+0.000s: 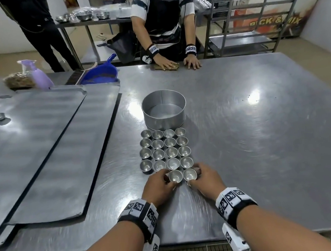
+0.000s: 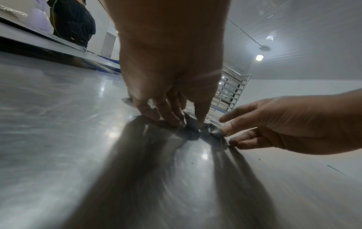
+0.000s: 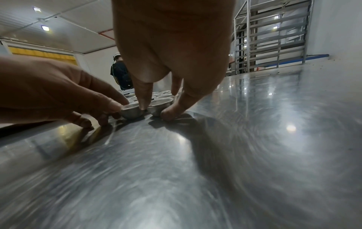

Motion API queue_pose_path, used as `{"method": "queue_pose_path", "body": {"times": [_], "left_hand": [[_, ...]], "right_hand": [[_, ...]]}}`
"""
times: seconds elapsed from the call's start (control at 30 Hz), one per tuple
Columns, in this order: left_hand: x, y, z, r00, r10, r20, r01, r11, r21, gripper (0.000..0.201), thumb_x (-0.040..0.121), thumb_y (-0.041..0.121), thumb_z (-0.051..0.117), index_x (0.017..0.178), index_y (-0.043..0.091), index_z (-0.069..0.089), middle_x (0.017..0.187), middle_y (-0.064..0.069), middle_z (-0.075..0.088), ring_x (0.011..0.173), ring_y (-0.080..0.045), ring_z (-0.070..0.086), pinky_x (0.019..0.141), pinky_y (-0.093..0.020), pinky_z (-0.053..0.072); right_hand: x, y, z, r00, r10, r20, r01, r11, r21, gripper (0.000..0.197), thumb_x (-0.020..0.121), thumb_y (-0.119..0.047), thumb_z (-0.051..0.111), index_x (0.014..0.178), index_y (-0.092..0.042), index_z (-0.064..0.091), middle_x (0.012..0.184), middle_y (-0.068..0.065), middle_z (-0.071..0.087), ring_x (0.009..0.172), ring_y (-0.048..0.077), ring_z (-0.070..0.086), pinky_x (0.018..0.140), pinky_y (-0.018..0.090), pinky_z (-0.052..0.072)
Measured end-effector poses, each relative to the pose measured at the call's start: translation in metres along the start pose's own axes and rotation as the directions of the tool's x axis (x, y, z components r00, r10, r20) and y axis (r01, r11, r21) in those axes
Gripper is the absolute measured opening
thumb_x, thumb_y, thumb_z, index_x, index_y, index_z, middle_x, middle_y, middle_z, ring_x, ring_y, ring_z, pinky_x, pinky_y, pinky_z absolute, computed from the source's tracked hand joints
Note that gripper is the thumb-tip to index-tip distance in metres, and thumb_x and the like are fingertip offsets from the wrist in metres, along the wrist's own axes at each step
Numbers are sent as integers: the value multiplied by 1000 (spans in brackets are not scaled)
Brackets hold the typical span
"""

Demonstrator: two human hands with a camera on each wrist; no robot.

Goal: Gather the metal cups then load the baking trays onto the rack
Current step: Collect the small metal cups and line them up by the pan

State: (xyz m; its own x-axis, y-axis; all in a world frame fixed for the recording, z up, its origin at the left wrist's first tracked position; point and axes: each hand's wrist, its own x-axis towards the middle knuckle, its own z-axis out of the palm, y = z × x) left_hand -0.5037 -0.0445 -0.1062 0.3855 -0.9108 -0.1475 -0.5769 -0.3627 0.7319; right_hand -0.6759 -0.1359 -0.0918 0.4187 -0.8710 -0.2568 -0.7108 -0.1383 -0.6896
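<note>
Surface, head view: steel table (image 1: 245,136) is seen running wide and bare to the right of the work, its near edge just below the wrists.
Trays, head view: two flat baking trays (image 1: 38,151) are laid overlapping along the left side, their right edge angled toward the cups with a bare strip between.
Rack, head view: metal rack (image 1: 250,10) is seen past the far right edge of the table.
Far edge, head view: another person's hands (image 1: 165,62) are rested on a cloth at the far rim.
Cups, head view: metal cups (image 1: 165,149) are set in a tight block of rows, just in front of a round cake tin (image 1: 163,110).
Nearest pair, head view: two cups (image 1: 182,175) are held at the block's near end, one by each hand.
Left hand (image 1: 159,185), left wrist view: one cup (image 2: 192,123) is pinched between curled fingers and thumb, fingertips on the steel.
Right hand (image 1: 205,179), right wrist view: the other cup (image 3: 159,108) is pinched between thumb and curled fingers (image 3: 170,113); open tabletop is seen stretching right toward the rack (image 3: 274,34).
</note>
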Motion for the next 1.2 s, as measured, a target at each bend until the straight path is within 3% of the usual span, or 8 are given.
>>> {"method": "queue_pose_path", "body": {"times": [0.17, 0.37, 0.47, 0.53, 0.6, 0.73, 0.9, 1.2], "left_hand": [[3, -7, -17, 1000, 6, 18, -7, 1000, 7, 38, 87, 34, 73, 121, 18, 63, 102, 1, 69, 89, -13, 63, 83, -28, 50], [-2, -31, -74, 1000, 22, -19, -21, 999, 46, 25, 90, 37, 68, 110, 22, 68, 97, 6, 69, 86, -10, 60, 71, -18, 40], [-12, -65, -135, 995, -19, -93, 26, 997, 76, 31, 89, 42, 67, 114, 22, 69, 102, 7, 70, 86, -7, 57, 75, -20, 40], [-21, -89, -180, 987, -47, -156, 60, 995, 78, 33, 89, 46, 66, 113, 24, 69, 104, 8, 70, 87, -7, 60, 77, -23, 44], [-37, -124, -234, 972, -79, -223, 97, 993, 72, 32, 89, 47, 66, 111, 23, 69, 102, 9, 69, 87, -8, 61, 78, -25, 48], [-70, -203, -345, 938, -137, -320, 174, 981, 90, 32, 90, 47, 65, 108, 22, 68, 100, 8, 68, 89, -11, 62, 81, -30, 51], [-104, -296, -462, 873, -245, -422, 299, 952, 67, 34, 88, 47, 66, 109, 21, 69, 101, 5, 70, 94, -14, 64, 85, -32, 53], [-109, -385, -605, 817, -316, -483, 380, 924, 39, 27, 88, 42, 67, 105, 21, 68, 100, 4, 66, 88, -18, 63, 78, -29, 50]], "right_hand": [[1, -15, -6, 991, 51, -125, -59, 996, -60, 50, 81, -45, 68, 125, -24, 57, 114, 1, 62, 100, 19, 59, 84, 29, 44], [17, -83, 22, 990, -67, -127, 63, 997, -38, 27, 83, -37, 62, 108, -27, 59, 96, -2, 64, 91, 22, 62, 80, 32, 47], [27, -147, 68, 982, -181, -56, 179, 983, -42, 25, 86, -39, 61, 108, -27, 57, 98, -3, 64, 87, 18, 60, 79, 32, 48], [31, -192, 102, 969, -246, -4, 246, 968, -45, 31, 89, -40, 63, 116, -25, 59, 104, -2, 63, 91, 16, 57, 80, 30, 44], [32, -243, 149, 947, -318, 44, 320, 947, -35, 38, 90, -42, 64, 122, -23, 60, 110, 0, 64, 93, 12, 55, 81, 28, 42], [25, -352, 244, 892, -433, 129, 440, 898, -29, 38, 90, -45, 64, 120, -22, 63, 115, -2, 65, 91, 7, 53, 81, 25, 41], [18, -463, 345, 832, -499, 243, 525, 849, -56, 40, 88, -50, 62, 118, -23, 64, 119, -1, 65, 105, 14, 61, 89, 31, 50], [51, -588, 420, 789, -546, 282, 589, 803, -93, 39, 89, -46, 65, 117, -20, 66, 117, 3, 66, 107, 19, 61, 91, 31, 48]]}}
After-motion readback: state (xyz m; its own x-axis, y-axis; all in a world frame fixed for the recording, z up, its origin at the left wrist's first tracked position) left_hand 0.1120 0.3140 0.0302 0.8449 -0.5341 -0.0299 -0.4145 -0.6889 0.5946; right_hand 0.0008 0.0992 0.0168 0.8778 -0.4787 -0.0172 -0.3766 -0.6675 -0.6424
